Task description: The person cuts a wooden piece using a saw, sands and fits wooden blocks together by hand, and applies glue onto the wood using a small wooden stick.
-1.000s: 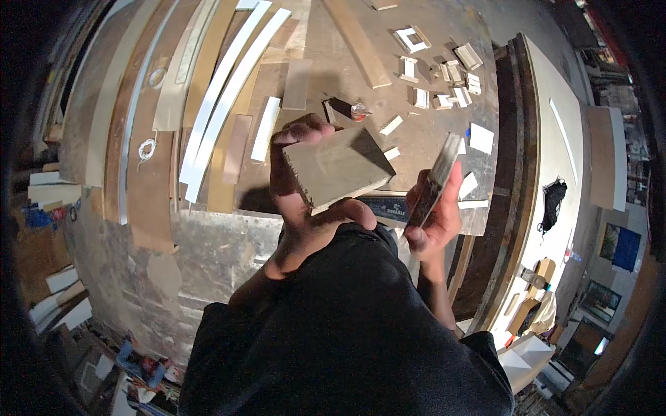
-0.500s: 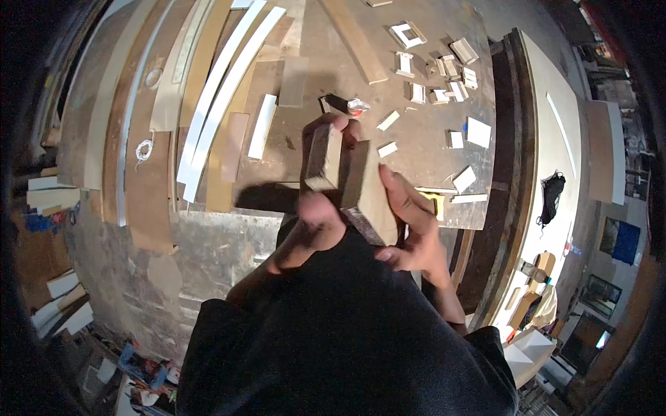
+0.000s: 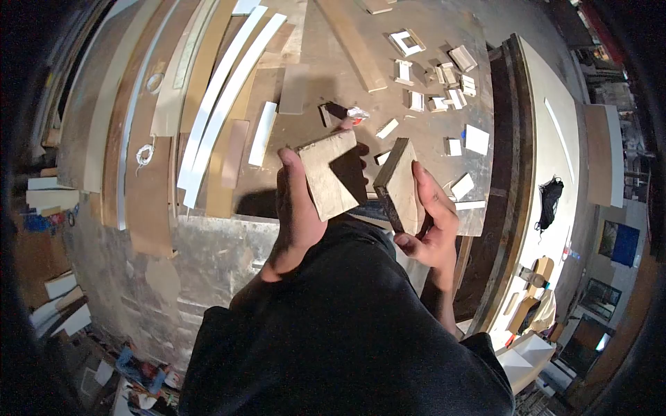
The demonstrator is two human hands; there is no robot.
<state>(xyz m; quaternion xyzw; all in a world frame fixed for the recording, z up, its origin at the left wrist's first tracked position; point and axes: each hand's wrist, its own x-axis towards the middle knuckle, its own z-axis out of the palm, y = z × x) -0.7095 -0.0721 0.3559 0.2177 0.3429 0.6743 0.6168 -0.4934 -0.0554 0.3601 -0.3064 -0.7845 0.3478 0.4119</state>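
Head view: holding pale-faced wooden block point(image 3: 322, 170) in left hand point(image 3: 298, 208) near twelve o'clock and dark-edged wooden block point(image 3: 402, 191), just apart, in right hand point(image 3: 437, 225) toward three o'clock, apparently examining both, likely calling next for steady grips on each.

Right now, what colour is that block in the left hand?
The block is pale tan; it shows best in the head view.

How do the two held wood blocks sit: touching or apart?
Apart. The head view shows a plain gap between the left block in the left hand and the right block in the right hand.
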